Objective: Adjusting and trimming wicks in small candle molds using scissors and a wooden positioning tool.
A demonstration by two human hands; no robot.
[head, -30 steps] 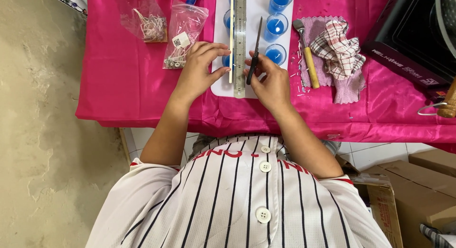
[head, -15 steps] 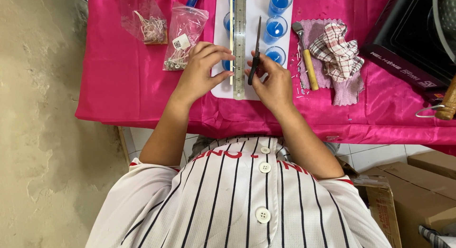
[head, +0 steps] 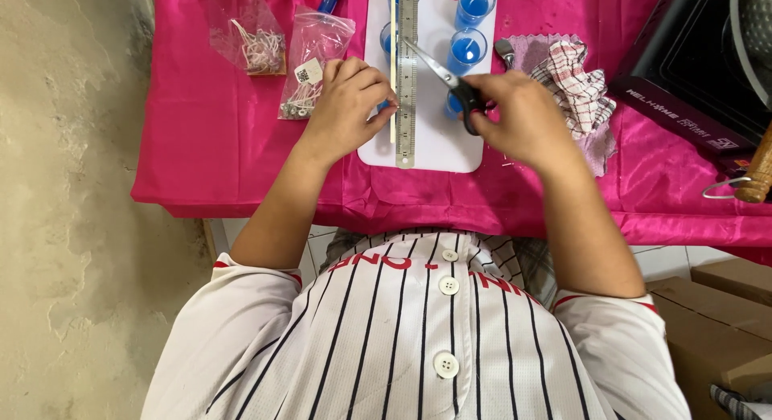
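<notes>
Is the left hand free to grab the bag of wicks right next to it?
Probably yes. The bag of wicks lies just beside the left hand with nothing between them, though that hand is now pressing on the ruler and would have to let go.

Person wears a white short-sleeved button-front shirt w/ thin black vertical pinstripes point(head: 402, 347), baseball-jersey cut. Three round white buttons point(head: 447, 285) run down the centre placket. Red lettering w/ dark outline sits across the chest, partly folded, not readable in full. Narrow red & black trim edges each sleeve cuff. Forearms bare below the sleeves. Left hand point(head: 347, 98) & right hand point(head: 515, 114) bare; no rings, watch or gloves visible.
</notes>
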